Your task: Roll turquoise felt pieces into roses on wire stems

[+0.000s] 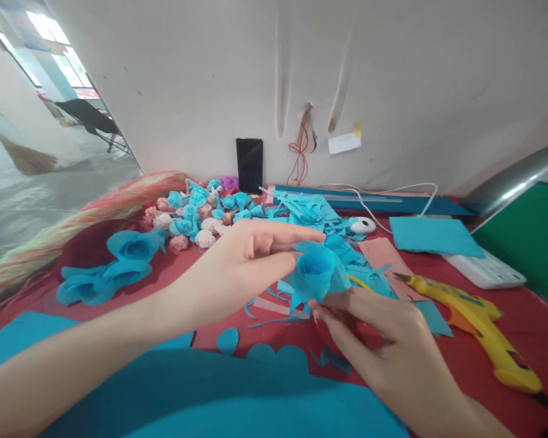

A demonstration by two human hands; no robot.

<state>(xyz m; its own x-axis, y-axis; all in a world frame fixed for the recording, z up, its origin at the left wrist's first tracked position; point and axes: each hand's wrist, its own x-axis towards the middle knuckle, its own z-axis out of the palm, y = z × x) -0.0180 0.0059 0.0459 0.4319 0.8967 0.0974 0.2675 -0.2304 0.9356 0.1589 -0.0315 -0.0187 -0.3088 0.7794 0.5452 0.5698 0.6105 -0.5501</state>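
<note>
Between my hands is a blue paper flower [317, 271] with a rolled centre and wider outer petals. My left hand [251, 255] has its thumb and fingers closed on the flower's left and upper edge. From below and to the right, my right hand [379, 334] pinches the flower's base. Something red shows behind my right fingers, mostly hidden. Beneath my forearms lies a large blue sheet [201, 395] with a scalloped edge. One loose blue petal [228, 340] rests just beyond it.
Small paper roses [192, 213] and larger blue flowers [130, 246] fill the left. A yellow glue gun [479, 322] lies right, near a white mouse [362, 225]. Blue scraps [308, 210] spread behind my hands. A phone [249, 164] leans on the wall.
</note>
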